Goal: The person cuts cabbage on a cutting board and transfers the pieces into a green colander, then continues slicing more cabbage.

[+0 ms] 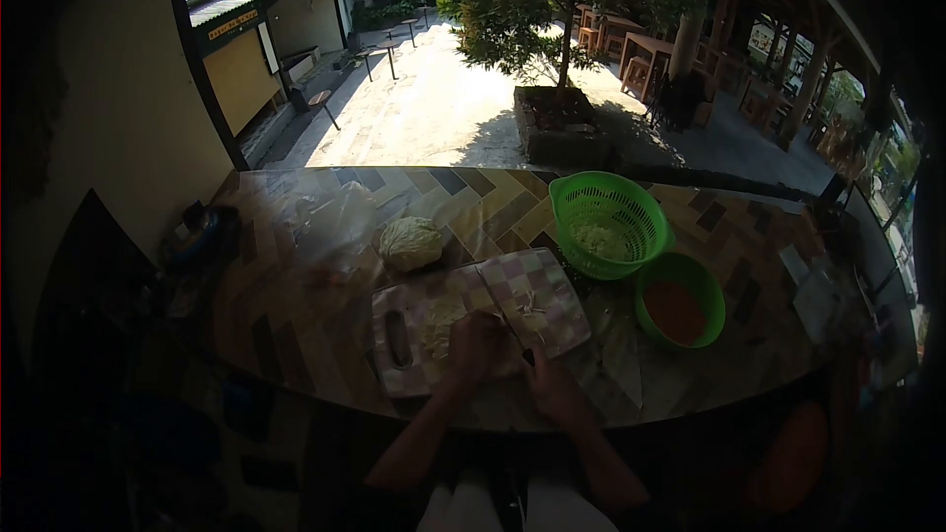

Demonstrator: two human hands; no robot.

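Observation:
A checked cutting board [453, 286] lies at the near edge of the table, with a dark handle slot at its left end. My right hand [554, 389] grips a knife [504, 311], its blade pointing away from me across the board. Just left of the blade, my left hand [477, 343] is curled and pressed onto a piece of pale cabbage [439, 327], which it partly hides. A few thin cabbage shreds [532, 303] are scattered to the right of the knife. Behind the board rests a larger head of cabbage [411, 243].
Right of the board stands a green colander [562, 199] holding pale shreds [597, 240]. Touching or near it is a green bowl [716, 307] with orange contents [673, 310]. Clear plastic [340, 212] lies at the back left. Beyond the table is a tree in a planter [562, 143].

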